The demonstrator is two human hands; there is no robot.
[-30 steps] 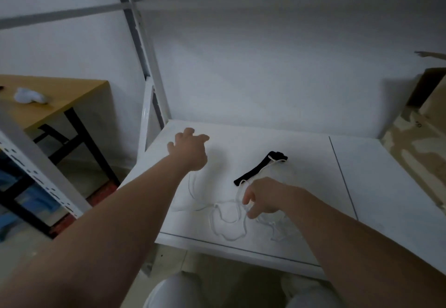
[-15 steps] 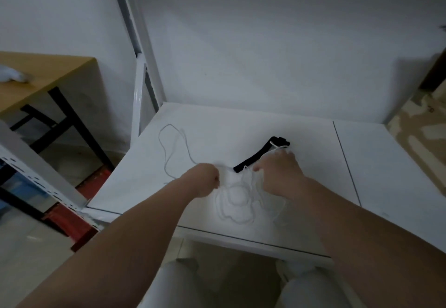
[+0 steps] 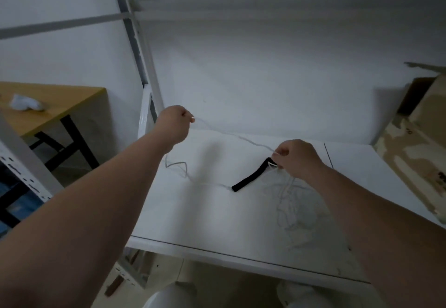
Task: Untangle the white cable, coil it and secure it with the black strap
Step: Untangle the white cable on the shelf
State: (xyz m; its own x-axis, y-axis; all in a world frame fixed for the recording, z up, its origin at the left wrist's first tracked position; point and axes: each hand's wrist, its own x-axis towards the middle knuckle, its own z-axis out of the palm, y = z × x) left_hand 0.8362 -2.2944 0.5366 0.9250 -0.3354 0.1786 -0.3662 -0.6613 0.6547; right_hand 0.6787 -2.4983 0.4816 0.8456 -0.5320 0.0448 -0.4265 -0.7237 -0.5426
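A thin white cable (image 3: 243, 137) stretches in the air between my two hands above a white shelf board (image 3: 217, 223). My left hand (image 3: 175, 124) is raised at the back left and pinches one end of it. My right hand (image 3: 295, 158) grips the cable to the right, right beside the upper end of the black strap (image 3: 251, 177), which lies curved on the board. More cable hangs from my right hand into a loose tangle (image 3: 294, 211) on the board. Another stretch of cable (image 3: 178, 166) lies under my left forearm.
A white metal rack upright (image 3: 137, 49) rises at the back left. A wooden table (image 3: 55, 104) with a white crumpled object (image 3: 24, 102) stands further left. A cardboard box (image 3: 420, 138) sits at the right edge. A seam (image 3: 328, 154) divides the shelf boards.
My left hand rose and moved back left with the cable end, away from the tangle. My right hand went right, so a length of cable now spans the air between them.
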